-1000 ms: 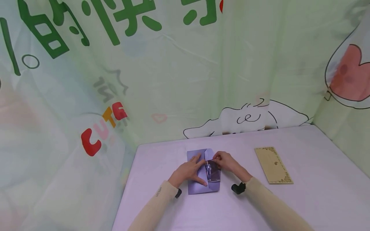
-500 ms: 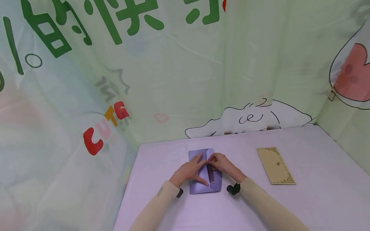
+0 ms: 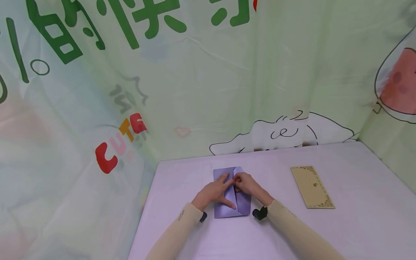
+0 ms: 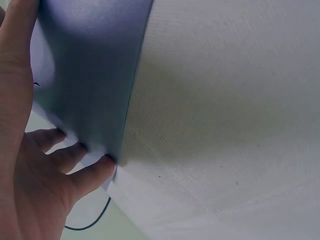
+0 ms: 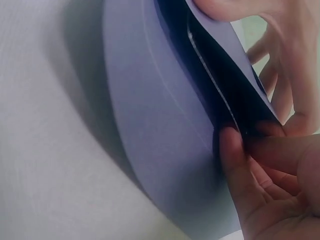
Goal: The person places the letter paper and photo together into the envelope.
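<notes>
A purple envelope (image 3: 224, 212) lies on the table, its mouth and unfolded flap (image 5: 150, 110) facing right. My left hand (image 3: 212, 192) rests spread over the envelope's left part, fingers apart. In the left wrist view, fingertips of that hand (image 4: 47, 175) touch the envelope's edge. My right hand (image 3: 247, 185) is at the mouth. There, in the right wrist view, its thumb and forefinger pinch the rim of a dark photo card (image 5: 212, 75), most of which is inside the envelope. Only a thin pale edge of the card shows in the gap.
A tan card with ornate dark corners (image 3: 312, 187) lies on the right side of the pale lilac table (image 3: 276, 238). A printed curtain (image 3: 201, 90) hangs behind and along the left side. Each wrist carries a small black device.
The photo card has slid left into the envelope, its picture passing out of sight. My right hand has moved left with it, while my left hand keeps its place on the envelope.
</notes>
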Tool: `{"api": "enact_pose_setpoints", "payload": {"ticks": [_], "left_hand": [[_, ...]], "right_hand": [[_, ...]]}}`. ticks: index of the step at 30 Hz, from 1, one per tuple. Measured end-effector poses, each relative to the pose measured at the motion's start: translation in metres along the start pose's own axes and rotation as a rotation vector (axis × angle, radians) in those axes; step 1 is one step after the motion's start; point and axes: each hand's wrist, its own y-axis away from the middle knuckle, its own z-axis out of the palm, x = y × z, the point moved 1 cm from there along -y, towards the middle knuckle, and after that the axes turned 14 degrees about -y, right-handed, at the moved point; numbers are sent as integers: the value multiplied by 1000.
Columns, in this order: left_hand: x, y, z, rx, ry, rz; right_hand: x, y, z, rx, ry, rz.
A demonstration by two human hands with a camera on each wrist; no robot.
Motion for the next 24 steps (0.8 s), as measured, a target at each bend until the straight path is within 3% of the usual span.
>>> {"api": "enact_pose_setpoints", "payload": {"ticks": [14, 19, 24], "left_hand": [[3, -2, -2, -16, 41, -10], [2, -2, 1, -16, 37, -9], [1, 1, -1, -20, 28, -15]], "right_hand": [[3, -1, -6, -30, -6, -34], [0, 3, -11, -35, 45, -79], [-1, 8, -16, -37, 82, -56]]}}
